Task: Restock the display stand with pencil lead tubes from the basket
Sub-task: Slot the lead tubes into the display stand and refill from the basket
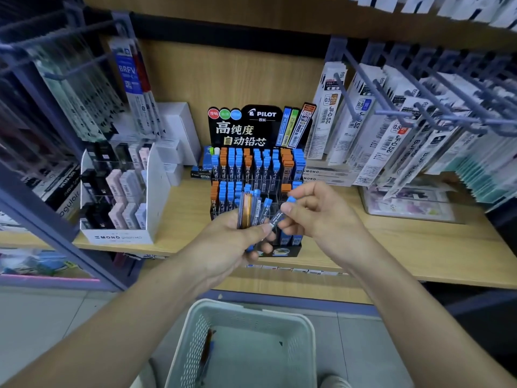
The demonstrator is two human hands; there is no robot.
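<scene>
Pale-green plastic basket (251, 308) sits lowest and nearest, almost empty: one or two tubes (207, 348) lie against its left wall, the count uncertain through blur. Above it, the left hand (232, 242) is curled round a fanned bundle of pencil lead tubes (250, 208), blue-capped apart from one orange-toned. The right hand (319, 211) pinches a single blue-capped tube (278, 218) between thumb and forefinger, its lower end at the bundle, other fingers loosely bent. Directly behind the hands stands the black display stand (243, 127) on the wooden shelf (419, 247). Its upper row reads well filled with blue and orange caps; the lower row is stocked at the left, while several slots toward the right appear vacant. Assessment: restocking well advanced; outstanding are the handful held, the basket remainder and those open slots. Hanging refill packs (363, 121) flank the stand.
</scene>
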